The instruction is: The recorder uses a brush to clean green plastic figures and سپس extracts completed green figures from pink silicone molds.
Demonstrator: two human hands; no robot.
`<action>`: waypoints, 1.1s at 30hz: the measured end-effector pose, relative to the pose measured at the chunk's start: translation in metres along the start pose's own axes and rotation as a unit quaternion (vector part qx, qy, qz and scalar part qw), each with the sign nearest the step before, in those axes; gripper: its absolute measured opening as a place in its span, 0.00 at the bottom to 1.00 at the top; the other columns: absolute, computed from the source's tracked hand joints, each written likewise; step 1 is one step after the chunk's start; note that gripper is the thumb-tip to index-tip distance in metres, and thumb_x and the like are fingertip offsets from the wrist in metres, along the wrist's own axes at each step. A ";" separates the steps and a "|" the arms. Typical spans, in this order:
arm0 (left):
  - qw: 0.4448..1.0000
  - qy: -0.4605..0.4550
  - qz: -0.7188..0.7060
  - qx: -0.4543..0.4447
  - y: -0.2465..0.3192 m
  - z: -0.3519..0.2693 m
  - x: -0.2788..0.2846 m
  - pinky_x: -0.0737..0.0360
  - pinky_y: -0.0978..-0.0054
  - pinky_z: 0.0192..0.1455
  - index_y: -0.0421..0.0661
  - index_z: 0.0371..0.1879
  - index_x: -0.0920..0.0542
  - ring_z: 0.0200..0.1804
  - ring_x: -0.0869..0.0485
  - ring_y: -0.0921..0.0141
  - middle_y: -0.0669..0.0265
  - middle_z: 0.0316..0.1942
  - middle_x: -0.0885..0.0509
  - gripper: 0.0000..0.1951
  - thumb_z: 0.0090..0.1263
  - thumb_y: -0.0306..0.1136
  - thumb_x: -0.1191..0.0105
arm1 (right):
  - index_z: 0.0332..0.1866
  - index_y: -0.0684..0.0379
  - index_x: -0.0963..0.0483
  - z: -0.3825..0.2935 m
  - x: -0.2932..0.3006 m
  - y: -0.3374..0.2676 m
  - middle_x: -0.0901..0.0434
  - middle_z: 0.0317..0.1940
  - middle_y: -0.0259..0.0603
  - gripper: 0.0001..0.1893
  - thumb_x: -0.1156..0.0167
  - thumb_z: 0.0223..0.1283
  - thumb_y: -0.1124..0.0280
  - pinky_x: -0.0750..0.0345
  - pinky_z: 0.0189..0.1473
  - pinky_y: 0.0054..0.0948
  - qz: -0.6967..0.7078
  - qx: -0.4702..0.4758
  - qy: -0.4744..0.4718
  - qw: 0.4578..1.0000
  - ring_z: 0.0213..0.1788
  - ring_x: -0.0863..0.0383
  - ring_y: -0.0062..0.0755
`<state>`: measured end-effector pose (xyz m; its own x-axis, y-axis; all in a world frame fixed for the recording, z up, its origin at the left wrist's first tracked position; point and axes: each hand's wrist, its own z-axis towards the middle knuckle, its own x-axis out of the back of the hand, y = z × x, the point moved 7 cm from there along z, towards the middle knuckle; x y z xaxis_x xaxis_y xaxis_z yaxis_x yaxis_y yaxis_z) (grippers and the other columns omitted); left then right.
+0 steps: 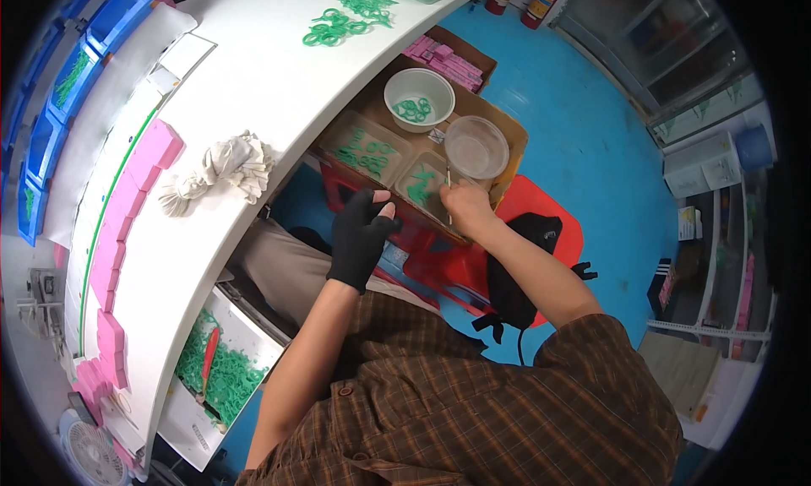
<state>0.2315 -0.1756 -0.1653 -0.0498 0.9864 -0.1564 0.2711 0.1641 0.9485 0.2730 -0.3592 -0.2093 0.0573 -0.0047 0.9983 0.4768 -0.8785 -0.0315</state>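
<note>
My right hand (pixel 470 208), bare, grips a thin pale stick-like tool (pixel 448 177) over a small clear plastic tray (pixel 402 185) of green pieces (pixel 420 185). My left hand (pixel 362 229) wears a black fingerless glove and hovers by the near edge of a cardboard box (pixel 516 145). Its thumb and forefinger tips are slightly apart, with nothing seen between them. Inside the box, a larger clear tray (pixel 400 145) holds green rings (pixel 374 149). Beside it stand a white round tub (pixel 419 74) with several green rings and a translucent round tub (pixel 476 147).
Red plastic stools (pixel 545 201) stand below the box, with a black bag (pixel 513 283) on one. Left, the white table (pixel 253 74) carries a bundled cloth (pixel 222 166), pink blocks (pixel 117 239) and green rings (pixel 332 27). An open drawer (pixel 260 340) holds green scraps and a red-handled tool (pixel 210 356).
</note>
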 end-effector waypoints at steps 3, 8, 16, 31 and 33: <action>0.997 -0.006 0.062 -0.046 0.011 -0.009 0.007 0.22 0.80 0.36 0.37 0.48 0.24 0.33 0.18 0.74 0.64 0.34 0.20 0.13 0.66 0.27 0.44 | 0.33 0.63 0.25 0.004 -0.011 0.001 0.19 0.27 0.50 0.08 0.42 0.43 0.78 0.21 0.37 0.39 -0.008 -0.017 -0.016 1.000 0.36 0.19 0.47; 0.998 0.008 0.047 -0.051 0.011 -0.019 0.017 0.22 0.80 0.36 0.38 0.45 0.22 0.34 0.18 0.74 0.64 0.35 0.19 0.11 0.66 0.27 0.45 | 0.35 0.66 0.26 0.010 -0.031 0.005 0.20 0.27 0.53 0.10 0.44 0.44 0.78 0.21 0.37 0.42 0.022 -0.018 -0.013 1.000 0.36 0.19 0.50; 0.998 0.017 0.035 -0.048 0.006 -0.027 0.024 0.22 0.80 0.37 0.39 0.45 0.22 0.34 0.18 0.75 0.65 0.35 0.19 0.10 0.66 0.27 0.45 | 0.39 0.69 0.28 0.008 -0.028 0.001 0.20 0.28 0.56 0.13 0.45 0.45 0.77 0.21 0.38 0.44 0.026 0.028 -0.013 0.999 0.39 0.19 0.53; 0.997 0.026 0.040 -0.057 0.005 -0.031 0.030 0.22 0.80 0.38 0.39 0.45 0.22 0.35 0.19 0.75 0.65 0.33 0.19 0.10 0.67 0.27 0.45 | 0.45 0.71 0.30 0.010 -0.024 -0.005 0.21 0.28 0.54 0.19 0.42 0.42 0.78 0.21 0.36 0.42 -0.002 0.084 -0.055 0.995 0.39 0.20 0.51; 0.997 0.027 0.040 -0.057 0.006 -0.031 0.030 0.22 0.80 0.38 0.39 0.45 0.22 0.35 0.19 0.75 0.65 0.33 0.19 0.10 0.67 0.27 0.45 | 0.45 0.71 0.31 0.009 -0.018 -0.008 0.21 0.28 0.54 0.19 0.43 0.42 0.78 0.21 0.38 0.43 0.003 0.114 -0.050 0.992 0.39 0.20 0.52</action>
<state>0.2013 -0.1450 -0.1560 -0.0855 0.9942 -0.0657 0.1652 0.0792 0.9831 0.2759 -0.3475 -0.2269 0.1433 0.0475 0.9885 0.6610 -0.7480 -0.0599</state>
